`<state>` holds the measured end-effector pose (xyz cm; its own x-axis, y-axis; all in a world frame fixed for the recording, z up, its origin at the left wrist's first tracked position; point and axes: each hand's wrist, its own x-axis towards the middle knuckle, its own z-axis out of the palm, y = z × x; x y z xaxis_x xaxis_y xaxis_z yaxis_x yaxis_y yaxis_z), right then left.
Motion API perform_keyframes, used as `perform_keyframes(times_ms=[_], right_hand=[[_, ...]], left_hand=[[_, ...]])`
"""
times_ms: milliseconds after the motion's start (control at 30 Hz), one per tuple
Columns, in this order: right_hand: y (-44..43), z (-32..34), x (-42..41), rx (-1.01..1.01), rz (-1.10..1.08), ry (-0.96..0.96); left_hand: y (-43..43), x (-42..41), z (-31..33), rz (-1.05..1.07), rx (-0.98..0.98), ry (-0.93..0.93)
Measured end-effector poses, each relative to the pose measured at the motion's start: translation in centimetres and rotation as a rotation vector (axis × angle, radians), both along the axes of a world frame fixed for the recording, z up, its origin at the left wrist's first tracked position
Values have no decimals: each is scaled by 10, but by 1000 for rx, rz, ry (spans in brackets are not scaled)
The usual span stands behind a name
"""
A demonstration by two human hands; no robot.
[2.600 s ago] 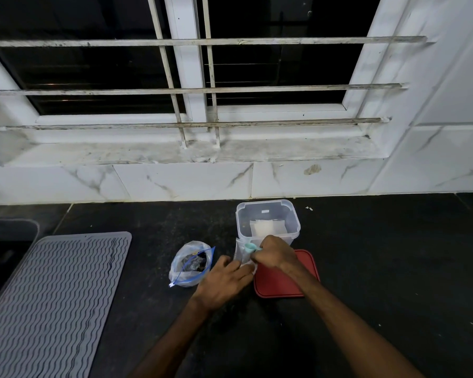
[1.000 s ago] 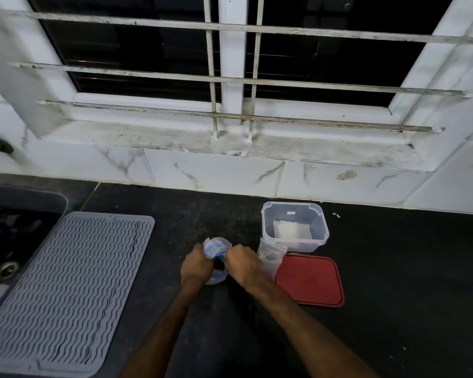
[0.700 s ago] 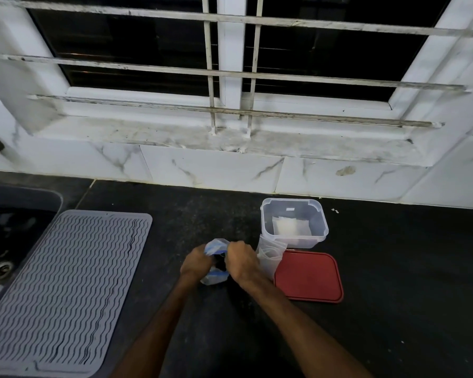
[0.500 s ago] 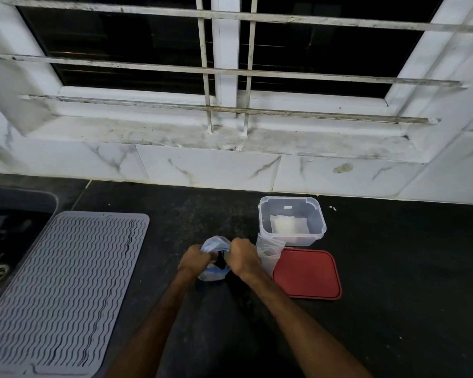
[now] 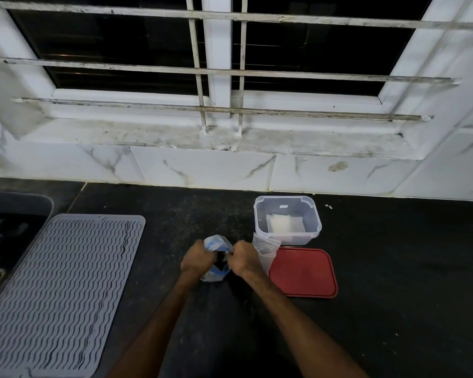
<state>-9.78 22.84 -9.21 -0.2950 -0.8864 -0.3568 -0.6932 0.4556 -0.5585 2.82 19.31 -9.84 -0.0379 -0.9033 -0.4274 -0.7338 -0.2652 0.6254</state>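
We begin with the black stone counter (image 5: 393, 282), which fills the lower half of the head view beneath a barred window (image 5: 219, 50). On its left lies a grey ribbed drying mat (image 5: 60, 290), well apart from the work. Right of centre a red lid (image 5: 303, 274) lies flat. Just behind it stands an open clear plastic container (image 5: 313, 233) with a white packet (image 5: 283, 224) on its floor. An empty clear pouch (image 5: 265, 249) stands upright at the container's near left corner, beside the lid's left edge.

The thing being worked on is a small blue-sealed zip bag (image 5: 216, 242). It seems to rest on the counter directly between the two fists, just left of the pouch. The left hand (image 5: 197, 259) grips the bag's left side, fingers curled round the plastic, and the right hand (image 5: 243, 259) pinches the right side in the same way. The blue strip runs left to right from one fist to the other, mouth upward, and something dark shows in the gap.

We judge that the hands are working the seal — whether opening or closing it, we cannot tell. Either way the move turns on that left–right axis, and both hands are equally close to it. Should the bag go to the container, that lies to the right and farther back — the right hand is the nearer one.
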Motion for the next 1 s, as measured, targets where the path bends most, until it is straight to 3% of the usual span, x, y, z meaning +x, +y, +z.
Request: perform_keyframes(times_ms=[100,267,600,833,1000], right_hand=[[0,-3,-1,3,-7,-25],[1,-9,-9,53,-19,-83],[4,-16,-13,119,-93,-205],[0,-19,-17,168,-180,-257],[-4,-9,-1,71,-131,-113]], left_hand=[[1,-4,-3,22,45,34],[-1,3,-9,47,-47,57],[-4,16,-10,274,136,406],[2,15,1,225,137,466],[0,8,0,83,71,419]])
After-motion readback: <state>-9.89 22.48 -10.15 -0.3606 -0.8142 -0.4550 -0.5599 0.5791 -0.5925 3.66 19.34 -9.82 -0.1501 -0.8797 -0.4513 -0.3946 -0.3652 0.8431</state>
